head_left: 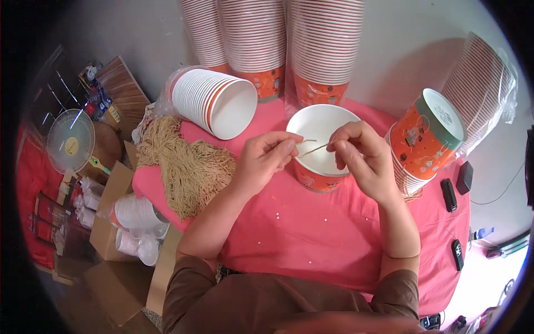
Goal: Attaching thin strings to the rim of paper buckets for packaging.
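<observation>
A thin tan string (315, 150) runs between my hands, over the mouth of a white-lined orange paper bucket (318, 182) that stands upright on the table. My left hand (270, 158) pinches it at the bucket's left, and a short end sticks out past the fingertips. At the other side, my right hand (362, 158) is closed on the string with thumb and fingers. Left of my left forearm lies a heap of tan strings (192, 172), loosely tangled. Whether the string has a knot is too small to tell.
A stack of buckets (206, 100) lies on its side at the left, and tall stacks (256, 39) stand behind. Upside-down buckets (425, 139) are at the right, near black devices (448, 195). Cardboard boxes (119, 284) stand beside the pink-covered table (311, 239).
</observation>
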Demonstrator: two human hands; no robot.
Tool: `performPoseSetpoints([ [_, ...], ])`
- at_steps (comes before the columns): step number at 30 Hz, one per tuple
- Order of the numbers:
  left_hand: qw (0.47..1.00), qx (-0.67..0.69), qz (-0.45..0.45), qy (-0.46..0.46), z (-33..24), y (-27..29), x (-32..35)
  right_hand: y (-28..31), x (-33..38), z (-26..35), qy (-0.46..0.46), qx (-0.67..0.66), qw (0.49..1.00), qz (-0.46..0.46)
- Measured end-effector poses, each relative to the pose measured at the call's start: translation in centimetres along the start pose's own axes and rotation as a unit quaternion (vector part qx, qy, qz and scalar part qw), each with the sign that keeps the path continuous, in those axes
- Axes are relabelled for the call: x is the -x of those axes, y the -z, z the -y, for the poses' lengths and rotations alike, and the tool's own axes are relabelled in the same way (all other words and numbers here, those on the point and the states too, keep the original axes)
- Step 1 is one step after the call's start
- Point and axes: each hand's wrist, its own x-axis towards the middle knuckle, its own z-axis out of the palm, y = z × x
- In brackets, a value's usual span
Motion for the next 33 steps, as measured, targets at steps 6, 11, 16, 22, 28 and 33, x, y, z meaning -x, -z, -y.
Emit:
performPoseSetpoints([
  [6, 0.990, -0.126, 0.036, -0.051, -0.1, -0.5, 1.3, -0.7, 0.4, 0.7, 0.081, -0.012, 0.996, 0.017],
  [11, 0.983, -0.167, 0.036, -0.062, -0.3, -1.4, 1.6, -0.6, 0.5, 1.1, 0.049, -0.050, 0.997, 0.037],
  [16, 0.954, -0.280, 0.019, -0.106, 0.3, -1.1, 1.4, -0.6, -0.4, 0.1, 0.015, -0.086, 0.996, -0.030],
  [22, 0.995, 0.070, 0.018, 0.065, 0.5, 0.3, 0.6, 0.5, -1.5, -2.9, 0.038, 0.304, 0.950, -0.063],
  [28, 0.988, 0.119, -0.004, 0.102, 0.7, 0.6, 0.4, -1.1, -0.8, -1.3, 0.156, 0.263, 0.952, 0.015],
  [33, 0.988, 0.114, -0.001, 0.101, 0.8, 0.6, 0.4, -2.1, -0.4, -1.4, 0.157, 0.299, 0.941, 0.028],
])
